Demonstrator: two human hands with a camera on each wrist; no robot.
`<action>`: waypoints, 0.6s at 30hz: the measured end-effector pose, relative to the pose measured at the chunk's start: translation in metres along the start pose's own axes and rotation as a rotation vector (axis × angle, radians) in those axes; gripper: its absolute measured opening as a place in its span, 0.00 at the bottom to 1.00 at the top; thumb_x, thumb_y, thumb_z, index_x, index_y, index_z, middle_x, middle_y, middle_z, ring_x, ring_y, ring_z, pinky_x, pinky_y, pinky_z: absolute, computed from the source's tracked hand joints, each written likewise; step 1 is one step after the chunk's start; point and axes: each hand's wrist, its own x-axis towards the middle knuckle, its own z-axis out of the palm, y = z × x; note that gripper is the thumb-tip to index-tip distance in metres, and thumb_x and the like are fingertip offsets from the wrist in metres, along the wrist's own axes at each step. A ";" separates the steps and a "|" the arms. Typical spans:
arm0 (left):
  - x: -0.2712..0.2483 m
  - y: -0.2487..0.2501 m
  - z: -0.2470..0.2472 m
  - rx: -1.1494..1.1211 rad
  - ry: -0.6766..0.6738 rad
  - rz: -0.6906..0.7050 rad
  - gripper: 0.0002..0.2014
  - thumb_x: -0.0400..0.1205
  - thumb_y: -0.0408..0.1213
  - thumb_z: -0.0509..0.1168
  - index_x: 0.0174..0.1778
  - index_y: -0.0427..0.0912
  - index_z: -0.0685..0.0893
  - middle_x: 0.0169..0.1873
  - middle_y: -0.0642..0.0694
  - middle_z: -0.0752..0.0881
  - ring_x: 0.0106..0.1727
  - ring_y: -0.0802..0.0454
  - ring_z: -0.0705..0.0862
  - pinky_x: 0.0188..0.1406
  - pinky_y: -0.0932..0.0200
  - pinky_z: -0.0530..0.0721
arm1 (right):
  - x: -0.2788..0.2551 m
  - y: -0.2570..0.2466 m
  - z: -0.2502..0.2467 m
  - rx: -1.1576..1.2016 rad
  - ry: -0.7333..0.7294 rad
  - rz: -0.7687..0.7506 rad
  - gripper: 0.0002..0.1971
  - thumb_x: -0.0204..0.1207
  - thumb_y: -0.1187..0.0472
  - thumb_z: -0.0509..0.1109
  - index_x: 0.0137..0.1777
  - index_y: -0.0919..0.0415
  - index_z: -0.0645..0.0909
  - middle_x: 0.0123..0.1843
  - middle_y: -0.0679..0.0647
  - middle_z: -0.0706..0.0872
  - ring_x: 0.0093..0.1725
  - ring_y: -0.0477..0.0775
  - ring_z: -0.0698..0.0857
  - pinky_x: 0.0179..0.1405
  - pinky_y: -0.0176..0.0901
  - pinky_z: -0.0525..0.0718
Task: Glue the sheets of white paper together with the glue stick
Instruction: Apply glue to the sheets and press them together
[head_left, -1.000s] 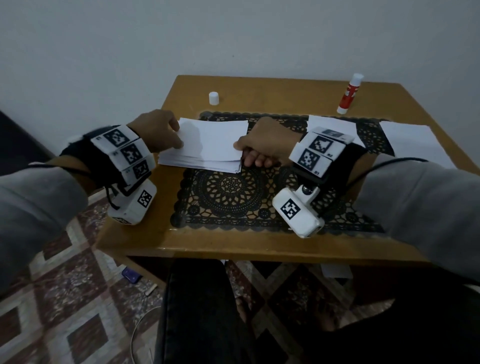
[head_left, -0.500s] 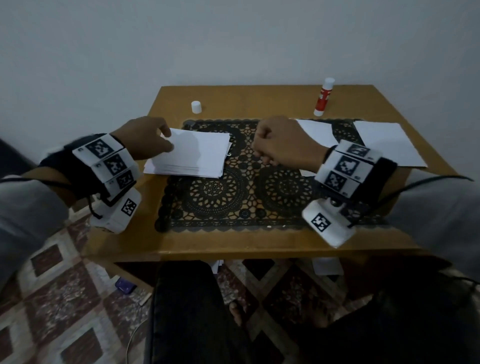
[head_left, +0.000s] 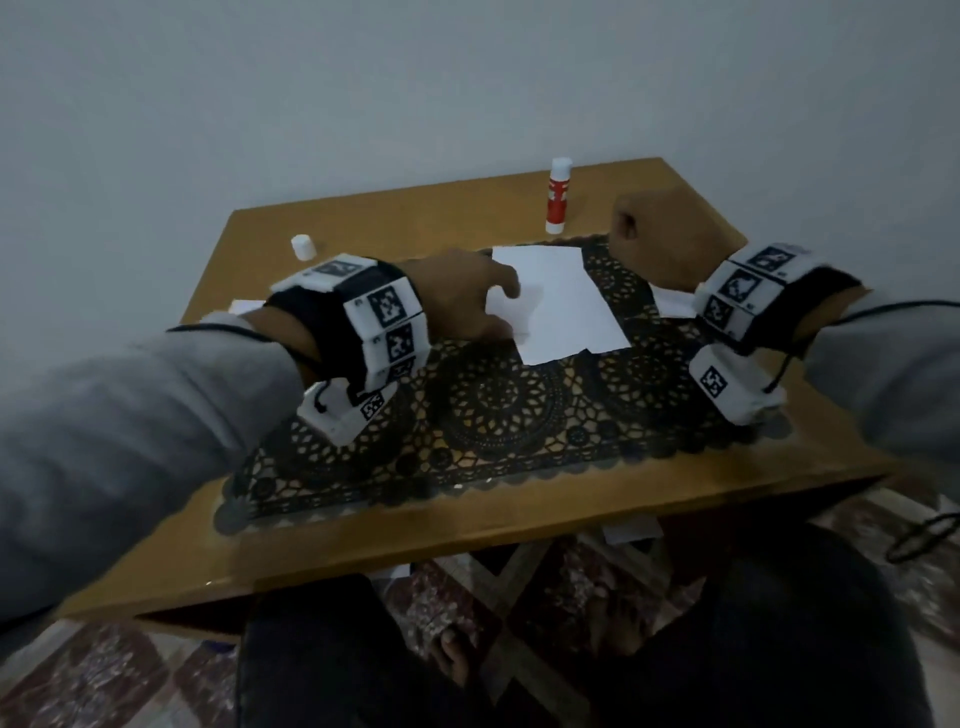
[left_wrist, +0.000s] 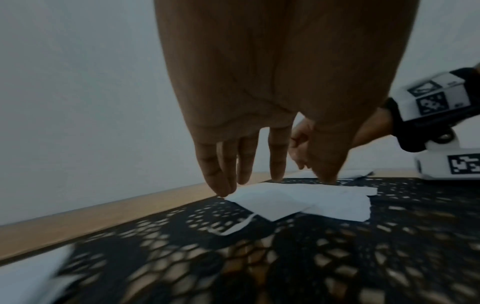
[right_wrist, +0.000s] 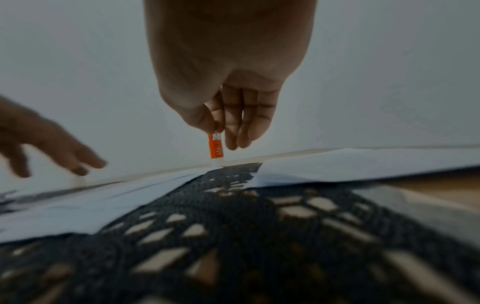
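Left hand flat-ish, fingers straight and spread a little, tips down at the near-left edge of the white sheet. Nothing is pinched; it is only touching or pressing. In the left wrist view the little-finger tip sits at the sheet's corner, thumb tip at its far edge. The sheet looks like two overlapping pieces, the upper one offset and the lower sticking out at one side. It lies flat on the black lace mat, directly under and ahead of the left fingertips.

Right hand is across the sheet from the left hand, raised over the mat's far corner, fingers loosely curled, thumb close to forefinger, holding nothing. The frame is blurred, so the finger gap is hard to judge.

Glue stick stands upright on the bare wood beyond the mat, ahead of the right fingers and off to their left, apart from them in the head view. Red body, white top. In the right wrist view it lines up just behind the fingertips.

More white paper lies under the right wrist.

A small white cap stands on the wooden table out beyond the left wrist, well apart from the glue stick.
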 end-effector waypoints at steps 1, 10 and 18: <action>0.010 0.008 0.002 0.015 -0.026 0.030 0.27 0.81 0.54 0.64 0.75 0.48 0.71 0.70 0.44 0.77 0.68 0.43 0.76 0.66 0.53 0.74 | 0.001 0.000 0.002 0.001 0.005 -0.010 0.09 0.74 0.67 0.64 0.33 0.59 0.72 0.32 0.53 0.76 0.37 0.56 0.75 0.37 0.42 0.66; 0.055 0.038 0.018 0.118 -0.067 0.083 0.31 0.79 0.53 0.67 0.77 0.51 0.68 0.68 0.43 0.78 0.66 0.42 0.76 0.59 0.53 0.73 | 0.005 -0.002 0.005 -0.018 -0.088 0.002 0.04 0.73 0.64 0.65 0.38 0.63 0.77 0.43 0.61 0.85 0.42 0.59 0.80 0.43 0.48 0.78; 0.056 0.028 0.014 0.131 0.034 0.117 0.26 0.78 0.50 0.69 0.72 0.49 0.75 0.63 0.43 0.82 0.64 0.43 0.78 0.60 0.53 0.75 | 0.003 -0.004 0.004 0.001 -0.125 0.038 0.03 0.74 0.63 0.65 0.39 0.59 0.75 0.46 0.58 0.85 0.47 0.58 0.82 0.47 0.49 0.80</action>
